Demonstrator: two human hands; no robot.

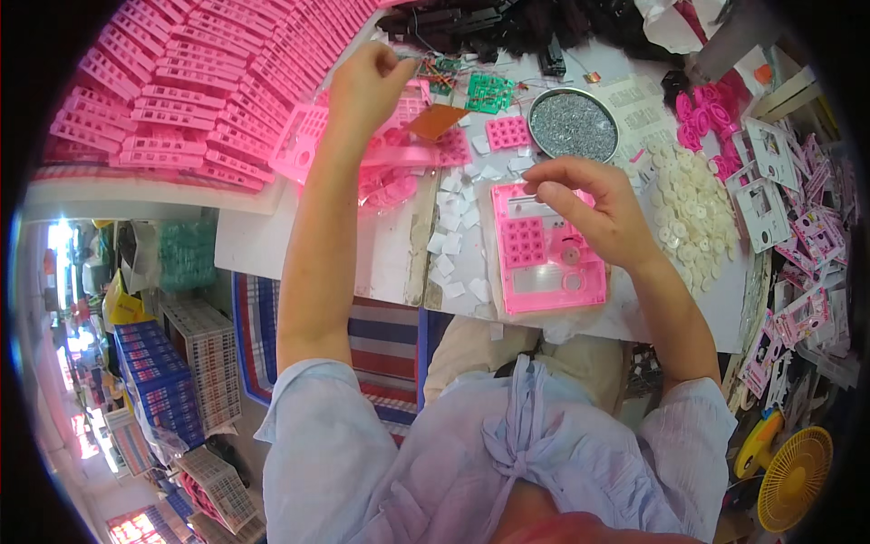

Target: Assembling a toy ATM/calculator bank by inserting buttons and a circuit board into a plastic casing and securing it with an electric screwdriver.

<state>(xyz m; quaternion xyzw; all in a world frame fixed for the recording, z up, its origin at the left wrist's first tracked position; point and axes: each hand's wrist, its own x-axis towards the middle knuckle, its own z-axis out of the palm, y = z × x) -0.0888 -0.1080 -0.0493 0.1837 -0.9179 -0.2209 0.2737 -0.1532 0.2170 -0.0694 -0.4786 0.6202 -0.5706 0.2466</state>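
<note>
My left hand (362,89) reaches to the back of the table with thumb and fingertips pinched together. Whatever lies between them, if anything, is too small to make out. Close by its fingertips are a tangle of coloured wires (443,76) and a green circuit board (490,93). My right hand (602,210) hovers over the upper right of a pink plastic casing (553,297), fingers bent and thumb slightly apart, with nothing visible in it. A pink keypad (523,243) sits inside this casing, beside a small round part (571,256). The hand hides the casing's upper right part.
Pink casings (195,86) stand stacked at the far left. A round tray of small metal screws (573,127), a heap of white discs (693,213) and pink parts (705,116) lie on the right. Small white pieces (450,222) are scattered mid-table. A yellow fan (794,479) stands lower right.
</note>
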